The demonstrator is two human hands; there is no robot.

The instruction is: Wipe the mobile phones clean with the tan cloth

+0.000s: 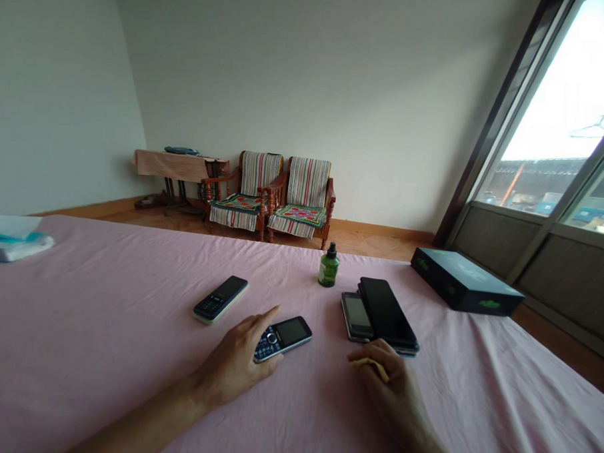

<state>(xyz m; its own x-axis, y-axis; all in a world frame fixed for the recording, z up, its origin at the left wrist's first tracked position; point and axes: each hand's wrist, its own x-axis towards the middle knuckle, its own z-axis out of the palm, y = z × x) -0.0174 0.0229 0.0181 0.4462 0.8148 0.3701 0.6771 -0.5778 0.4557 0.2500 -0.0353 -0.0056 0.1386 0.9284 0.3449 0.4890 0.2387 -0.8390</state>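
Note:
My left hand rests on the pink cloth and grips the lower end of a dark keypad phone, with the thumb sticking out above it. My right hand lies curled on the cloth just in front of a stack of smartphones, and pinches a small yellowish thing I cannot make out. A second keypad phone lies to the left, apart from both hands. A small green bottle with a black cap stands upright behind the phones.
A pink cloth covers the table. A black box lies at the right edge, a white and teal bundle at the far left. Two wooden armchairs and a side table stand by the far wall. A window fills the right.

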